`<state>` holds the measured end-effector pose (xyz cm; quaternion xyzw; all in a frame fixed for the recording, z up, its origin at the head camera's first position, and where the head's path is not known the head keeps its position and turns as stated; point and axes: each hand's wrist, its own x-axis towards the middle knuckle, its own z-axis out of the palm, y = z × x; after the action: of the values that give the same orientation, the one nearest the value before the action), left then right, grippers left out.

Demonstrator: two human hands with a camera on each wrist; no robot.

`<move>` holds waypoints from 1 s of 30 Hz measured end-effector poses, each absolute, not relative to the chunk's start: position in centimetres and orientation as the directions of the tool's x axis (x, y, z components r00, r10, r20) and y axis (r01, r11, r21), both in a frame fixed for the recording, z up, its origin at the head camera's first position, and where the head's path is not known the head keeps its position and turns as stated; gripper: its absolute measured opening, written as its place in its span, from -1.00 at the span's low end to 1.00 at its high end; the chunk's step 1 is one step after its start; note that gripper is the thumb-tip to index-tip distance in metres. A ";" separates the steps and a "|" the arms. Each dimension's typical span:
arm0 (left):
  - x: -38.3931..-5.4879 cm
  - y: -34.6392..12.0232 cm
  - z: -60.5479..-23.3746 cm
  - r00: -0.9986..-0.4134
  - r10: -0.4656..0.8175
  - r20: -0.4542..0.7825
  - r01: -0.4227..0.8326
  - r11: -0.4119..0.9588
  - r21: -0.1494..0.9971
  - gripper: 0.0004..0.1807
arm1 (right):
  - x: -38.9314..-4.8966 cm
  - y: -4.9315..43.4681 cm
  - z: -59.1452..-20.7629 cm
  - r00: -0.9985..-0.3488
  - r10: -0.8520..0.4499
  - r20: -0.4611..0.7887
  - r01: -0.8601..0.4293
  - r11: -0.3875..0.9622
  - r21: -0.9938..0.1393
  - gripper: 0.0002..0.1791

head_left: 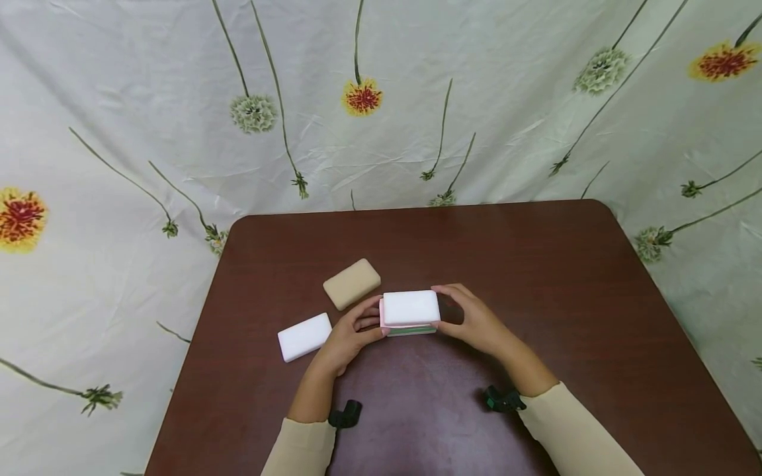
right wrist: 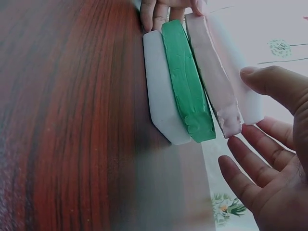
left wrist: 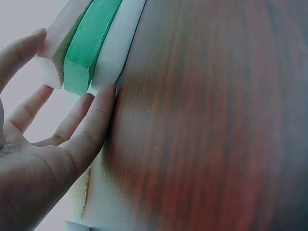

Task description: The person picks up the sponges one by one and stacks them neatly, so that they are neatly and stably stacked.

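Left grip [head_left: 350, 336], right grip [head_left: 481, 325], stack of bars [head_left: 411, 309] between their fingertips

From high, the head view faces down and forward over the worktop [head_left: 536, 264] to its far edge; both wrist views, close and sideways, share the stack [right wrist: 190, 82].

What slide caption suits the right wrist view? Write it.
Left hand and right hand flank four stacked soap-like bars: white, green, pink, white, up from the wood-grain table.
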<state>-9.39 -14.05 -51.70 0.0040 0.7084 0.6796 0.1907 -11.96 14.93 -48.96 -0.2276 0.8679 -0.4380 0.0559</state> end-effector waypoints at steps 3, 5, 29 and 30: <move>-9.4 -14.1 -51.7 -0.928 0.260 -0.266 -0.255 0.077 0.964 -0.21 | -12.0 14.9 -49.0 -0.889 -0.446 0.104 -0.351 0.518 -0.780 -0.23; -9.4 -14.1 -51.7 -0.929 0.257 -0.267 -0.255 0.079 0.964 -0.20 | -12.0 14.9 -49.1 -0.889 -0.447 0.101 -0.351 0.521 -0.778 -0.23; -9.3 -14.3 -51.8 -0.921 0.270 -0.281 -0.264 0.096 0.960 -0.18 | -12.0 14.8 -49.3 -0.885 -0.457 0.090 -0.339 0.500 -0.797 -0.26; -9.3 -14.2 -51.7 -0.920 0.272 -0.281 -0.265 0.095 0.960 -0.18 | -12.0 14.8 -49.3 -0.886 -0.456 0.087 -0.336 0.501 -0.797 -0.25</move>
<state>-9.34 -14.25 -51.74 0.0027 0.7126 0.6726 0.1996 -11.99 14.81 -49.26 -0.2293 0.8637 -0.4438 0.0673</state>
